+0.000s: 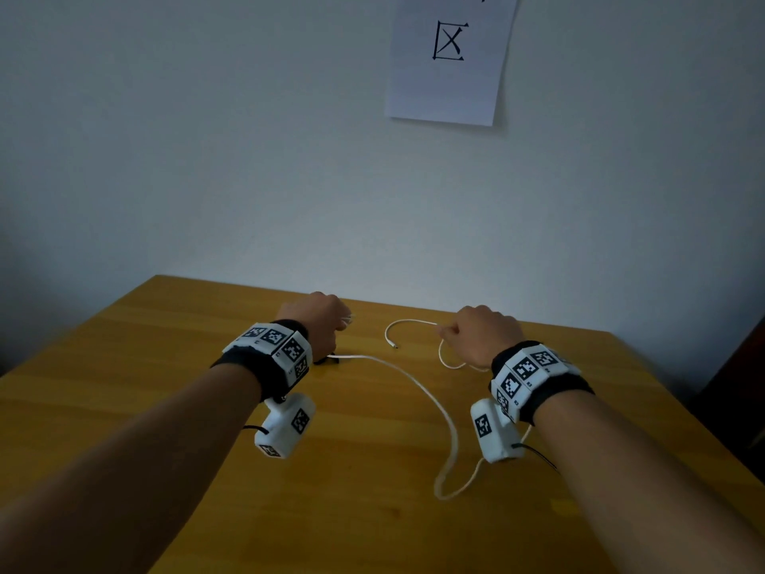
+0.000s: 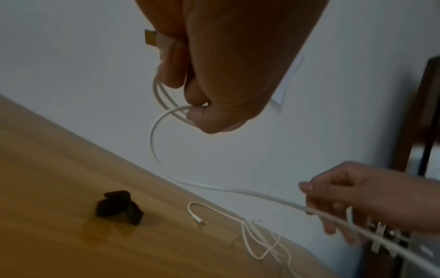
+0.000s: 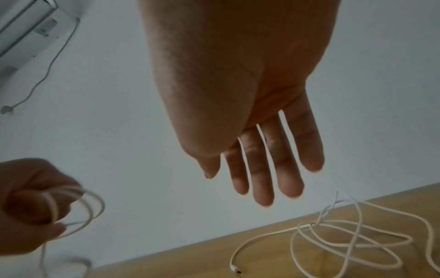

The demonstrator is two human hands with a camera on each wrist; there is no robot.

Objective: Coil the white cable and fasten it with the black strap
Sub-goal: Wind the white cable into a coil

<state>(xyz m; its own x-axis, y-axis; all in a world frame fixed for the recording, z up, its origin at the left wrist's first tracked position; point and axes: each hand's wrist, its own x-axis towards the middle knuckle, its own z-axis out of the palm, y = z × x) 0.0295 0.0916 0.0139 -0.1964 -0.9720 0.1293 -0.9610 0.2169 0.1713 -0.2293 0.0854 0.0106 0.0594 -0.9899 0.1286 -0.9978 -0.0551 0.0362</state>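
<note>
Slack of white cable (image 1: 452, 428) lies on the table (image 1: 165, 366) nearest, running up to both hands. Left hand (image 1: 321, 321) clenches the first loops plus the plug, likely anchoring the coil. Right hand (image 1: 482, 335) has straight fingers and grips nothing, probably guiding slack. Black strap (image 2: 119, 206) waits below the left hand.

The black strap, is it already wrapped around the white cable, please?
No, in the left wrist view the black strap lies by itself on the table, apart from the white cable.
</note>
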